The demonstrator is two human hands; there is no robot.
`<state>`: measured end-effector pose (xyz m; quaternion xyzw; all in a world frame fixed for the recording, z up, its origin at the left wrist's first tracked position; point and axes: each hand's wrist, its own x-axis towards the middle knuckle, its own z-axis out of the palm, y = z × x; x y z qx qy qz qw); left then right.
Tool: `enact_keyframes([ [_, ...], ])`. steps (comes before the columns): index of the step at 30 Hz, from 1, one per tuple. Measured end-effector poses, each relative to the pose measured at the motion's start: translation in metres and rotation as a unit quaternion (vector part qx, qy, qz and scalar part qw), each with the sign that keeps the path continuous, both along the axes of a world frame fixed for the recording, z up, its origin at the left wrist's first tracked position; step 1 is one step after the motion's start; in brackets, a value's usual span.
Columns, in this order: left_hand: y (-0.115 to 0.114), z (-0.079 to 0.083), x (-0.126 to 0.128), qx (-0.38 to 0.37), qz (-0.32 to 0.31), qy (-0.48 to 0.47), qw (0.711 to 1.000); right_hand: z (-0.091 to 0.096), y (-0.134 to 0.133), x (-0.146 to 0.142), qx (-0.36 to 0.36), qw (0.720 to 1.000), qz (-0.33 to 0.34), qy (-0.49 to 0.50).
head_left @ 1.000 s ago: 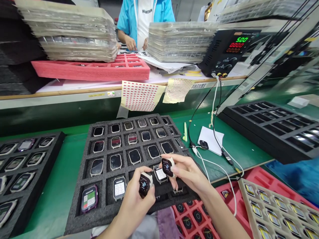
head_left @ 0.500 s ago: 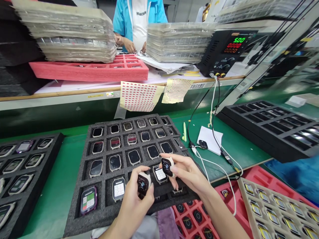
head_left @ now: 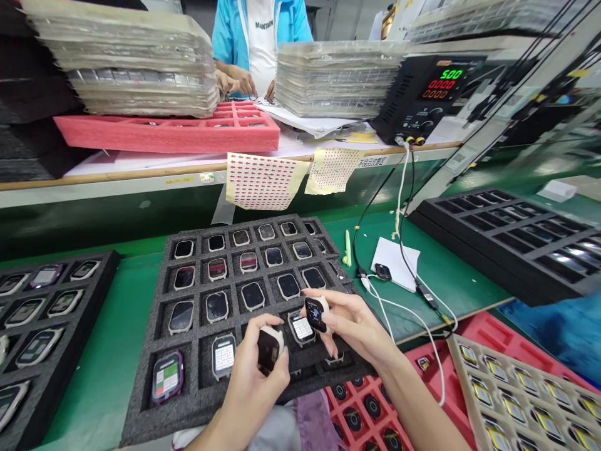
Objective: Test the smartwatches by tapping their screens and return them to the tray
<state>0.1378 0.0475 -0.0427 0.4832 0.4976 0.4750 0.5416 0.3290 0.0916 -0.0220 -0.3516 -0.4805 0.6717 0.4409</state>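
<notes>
My left hand (head_left: pixel 256 379) is closed round a smartwatch body (head_left: pixel 268 347) whose screen is dark. In my right hand (head_left: pixel 357 326) another smartwatch body (head_left: pixel 315 314) is pinched between thumb and fingers, its screen lit. Both hands hover over the near edge of a black foam tray (head_left: pixel 201 394) with several watch bodies in its cells. A watch with a lit white screen (head_left: pixel 301 328) lies in the cell between my hands.
A second black foam tray (head_left: pixel 28 326) of watches lies at left, a dark tray (head_left: pixel 516 244) at right. Near right are a red tray (head_left: pixel 370 407) and a beige tray (head_left: pixel 526 394). Cables (head_left: pixel 404 294) cross the green mat. A person in blue (head_left: pixel 260 37) works beyond the shelf, beside a power supply (head_left: pixel 432 94).
The screen of the watch in my left hand has gone dark. Both hands stay almost in place. The person behind has shifted slightly left.
</notes>
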Motion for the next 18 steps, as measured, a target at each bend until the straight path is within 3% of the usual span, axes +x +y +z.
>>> enact_keyframes([
  [5, 0.003, 0.001, 0.002, -0.001, -0.004, 0.000, 1.000, 0.001, 0.000, -0.001, -0.002, 1.000, 0.008, 0.005],
  [10, 0.006, 0.003, -0.001, -0.034, -0.054, -0.106, 0.992, 0.002, 0.002, -0.001, -0.023, 0.999, 0.030, 0.024],
  [18, 0.010, 0.005, -0.011, -0.058, -0.116, -0.202, 0.971, -0.001, 0.002, -0.001, -0.039, 0.999, 0.004, 0.001],
])
